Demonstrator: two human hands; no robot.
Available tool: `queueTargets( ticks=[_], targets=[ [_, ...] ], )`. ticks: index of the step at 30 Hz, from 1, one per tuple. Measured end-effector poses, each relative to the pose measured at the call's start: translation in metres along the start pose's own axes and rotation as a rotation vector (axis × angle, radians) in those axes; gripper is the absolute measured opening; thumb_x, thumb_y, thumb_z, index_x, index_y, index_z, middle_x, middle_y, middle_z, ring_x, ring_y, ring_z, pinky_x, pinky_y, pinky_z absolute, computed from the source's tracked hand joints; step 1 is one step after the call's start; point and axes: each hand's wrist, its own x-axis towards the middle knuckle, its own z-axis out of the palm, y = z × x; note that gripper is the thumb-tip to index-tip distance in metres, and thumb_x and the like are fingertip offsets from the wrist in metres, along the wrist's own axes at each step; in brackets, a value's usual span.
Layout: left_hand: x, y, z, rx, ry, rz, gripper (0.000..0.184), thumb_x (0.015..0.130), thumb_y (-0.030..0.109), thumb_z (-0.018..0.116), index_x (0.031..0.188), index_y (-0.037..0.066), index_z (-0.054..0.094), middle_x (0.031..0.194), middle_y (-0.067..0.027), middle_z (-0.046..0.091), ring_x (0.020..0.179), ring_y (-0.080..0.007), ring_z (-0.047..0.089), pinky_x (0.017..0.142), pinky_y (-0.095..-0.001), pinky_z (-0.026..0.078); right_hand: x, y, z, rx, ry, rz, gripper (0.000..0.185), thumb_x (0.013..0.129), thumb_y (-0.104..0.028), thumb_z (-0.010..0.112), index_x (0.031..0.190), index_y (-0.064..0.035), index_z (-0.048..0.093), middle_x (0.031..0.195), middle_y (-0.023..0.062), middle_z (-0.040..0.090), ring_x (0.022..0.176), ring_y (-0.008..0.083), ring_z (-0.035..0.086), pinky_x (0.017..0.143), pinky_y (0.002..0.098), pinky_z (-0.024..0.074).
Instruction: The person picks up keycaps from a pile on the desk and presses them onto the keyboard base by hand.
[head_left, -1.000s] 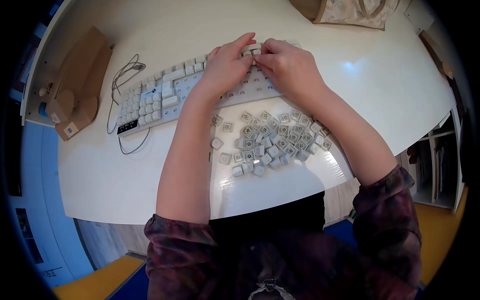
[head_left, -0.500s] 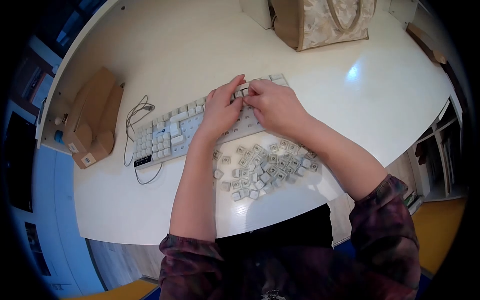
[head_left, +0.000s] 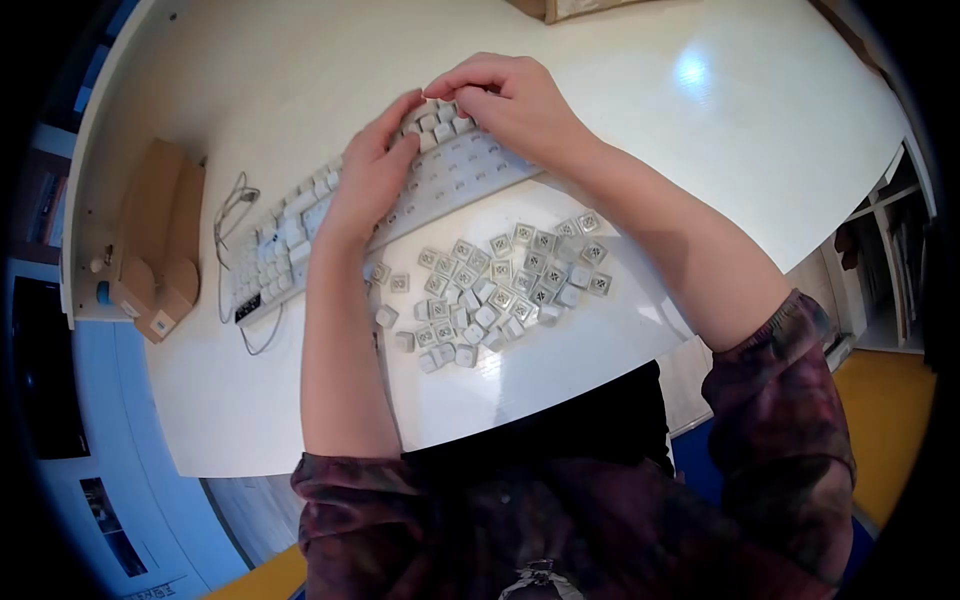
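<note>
A white keyboard (head_left: 455, 178) lies slantwise on the desk. Keycaps fill its left part and upper rows, while its lower right rows show bare switches. My left hand (head_left: 372, 178) rests over the keyboard's middle, thumb and index finger spread around the upper keys. Over the upper right keys is my right hand (head_left: 520, 100), its index fingertip beside my left index fingertip and its thumb apart, with nothing visible between them. Part of the upper rows is hidden under the hands. Many loose keycaps (head_left: 502, 297), several upside down, are heaped on the desk between my forearms.
A grey cable (head_left: 226, 212) runs from the keyboard's left end. Beyond it, a brown cardboard box (head_left: 160, 235) stands against the desk's left side panel. The base of a bag (head_left: 575, 8) shows at the top edge. Shelves (head_left: 888, 262) are off to the right.
The view has shifted, tipping lower so the bag is mostly cut off. My right hand has opened from a pinch on the upper keys, and my left fingers now reach along the upper row.
</note>
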Motion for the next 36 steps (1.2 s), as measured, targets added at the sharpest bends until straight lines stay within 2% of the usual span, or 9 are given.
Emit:
queueTargets(
  ticks=[6, 10, 13, 16, 20, 23, 26, 29, 36],
  targets=[
    [0.002, -0.011, -0.001, 0.070, 0.022, 0.036, 0.046, 0.087, 0.014, 0.055, 0.132, 0.005, 0.059, 0.100, -0.0139, 0.069, 0.082, -0.0206, 0.059, 0.081, -0.0324, 0.048, 0.013, -0.002, -0.034, 0.275, 0.287, 0.188, 0.024, 0.090, -0.006, 0.056, 0.104, -0.0015, 0.074, 0.086, 0.0007, 0.065, 0.070, 0.0053, 0.050, 0.061, 0.0197, 0.0417],
    [0.003, -0.012, 0.000, 0.060, 0.043, 0.091, 0.044, 0.088, 0.016, 0.057, 0.131, 0.005, 0.060, 0.107, -0.0150, 0.069, 0.087, -0.0218, 0.061, 0.084, -0.0327, 0.048, 0.017, 0.017, -0.040, 0.235, 0.364, 0.285, 0.023, 0.090, -0.004, 0.055, 0.103, -0.0002, 0.074, 0.087, 0.0009, 0.066, 0.069, 0.0050, 0.049, 0.060, 0.0200, 0.0410],
    [-0.002, -0.002, -0.003, 0.120, -0.056, -0.021, 0.046, 0.096, 0.015, 0.056, 0.140, 0.004, 0.052, 0.126, -0.0082, 0.062, 0.109, -0.0135, 0.055, 0.096, -0.0259, 0.042, 0.018, 0.023, -0.037, 0.205, 0.319, 0.246, 0.023, 0.090, -0.003, 0.054, 0.103, 0.0004, 0.073, 0.090, 0.0018, 0.066, 0.068, 0.0053, 0.048, 0.060, 0.0200, 0.0409],
    [-0.001, -0.007, -0.002, 0.201, -0.009, 0.055, 0.045, 0.095, 0.018, 0.059, 0.137, 0.003, 0.055, 0.121, -0.0083, 0.064, 0.102, -0.0134, 0.056, 0.091, -0.0260, 0.044, 0.019, 0.030, -0.038, 0.210, 0.292, 0.235, 0.023, 0.089, -0.005, 0.055, 0.100, 0.0001, 0.074, 0.093, 0.0058, 0.070, 0.079, 0.0129, 0.059, 0.073, 0.0269, 0.0488],
    [-0.003, -0.009, -0.001, 0.250, 0.018, 0.105, 0.044, 0.095, 0.018, 0.060, 0.136, 0.003, 0.055, 0.119, -0.0082, 0.064, 0.100, -0.0132, 0.055, 0.089, -0.0259, 0.044, 0.021, 0.038, -0.034, 0.130, 0.283, 0.207, 0.023, 0.087, -0.007, 0.056, 0.100, -0.0010, 0.075, 0.092, 0.0087, 0.072, 0.080, 0.0141, 0.062, 0.074, 0.0278, 0.0496],
    [-0.003, -0.011, -0.001, 0.199, 0.022, 0.029, 0.044, 0.092, 0.022, 0.062, 0.134, 0.011, 0.059, 0.129, -0.0118, 0.063, 0.121, -0.0299, 0.052, 0.106, -0.0389, 0.037, 0.021, 0.041, -0.032, 0.058, 0.250, 0.185, 0.024, 0.086, -0.010, 0.057, 0.099, -0.0020, 0.075, 0.093, 0.0106, 0.072, 0.080, 0.0167, 0.064, 0.075, 0.0297, 0.0506],
    [-0.004, -0.009, 0.002, 0.093, 0.053, 0.085, 0.044, 0.090, 0.022, 0.065, 0.132, 0.010, 0.060, 0.126, -0.0127, 0.063, 0.120, -0.0308, 0.052, 0.107, -0.0405, 0.036, 0.021, 0.043, -0.032, -0.001, 0.243, 0.122, 0.024, 0.085, -0.012, 0.057, 0.097, -0.0036, 0.076, 0.094, 0.0117, 0.072, 0.081, 0.0205, 0.065, 0.076, 0.0321, 0.0513],
    [-0.016, 0.013, 0.004, 0.443, 0.250, 0.451, 0.040, 0.086, 0.022, 0.069, 0.124, 0.009, 0.065, 0.118, -0.0120, 0.065, 0.113, -0.0305, 0.055, 0.105, -0.0421, 0.036, 0.023, 0.044, -0.032, -0.052, 0.240, 0.092, 0.023, 0.085, -0.011, 0.057, 0.096, -0.0055, 0.076, 0.095, 0.0127, 0.072, 0.082, 0.0234, 0.066, 0.077, 0.0341, 0.0517],
    [-0.058, 0.092, 0.058, 0.607, -0.067, 0.570, 0.020, 0.077, 0.020, 0.075, 0.094, 0.010, 0.073, 0.099, -0.0050, 0.066, 0.098, -0.0260, 0.059, 0.097, -0.0403, 0.040, 0.024, 0.042, -0.031, -0.097, 0.218, 0.068, 0.023, 0.084, -0.011, 0.057, 0.095, -0.0072, 0.077, 0.096, 0.0126, 0.071, 0.085, 0.0251, 0.066, 0.079, 0.0350, 0.0518]
  ],
)
